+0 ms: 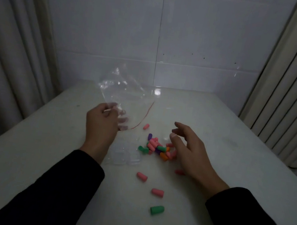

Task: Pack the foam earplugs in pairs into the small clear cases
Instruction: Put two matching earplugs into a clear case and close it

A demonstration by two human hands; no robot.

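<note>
A heap of foam earplugs (158, 148), pink, green, purple and orange, lies mid-table. Strays lie apart from it: a pink earplug (146, 126) beyond the heap, two pink ones (142, 176) (157, 192) and a green earplug (157, 210) nearer me. Small clear cases (126, 157) sit just left of the heap, hard to make out. My left hand (100, 125) holds up an empty clear zip bag (125, 95) with a red seal line. My right hand (191, 153) hovers over the heap's right side, fingers spread, holding nothing.
The white table (225, 120) stands against a white tiled wall. Pale curtains hang at the left (14, 43) and right (291, 72). My dark sleeves cover the table's near edge.
</note>
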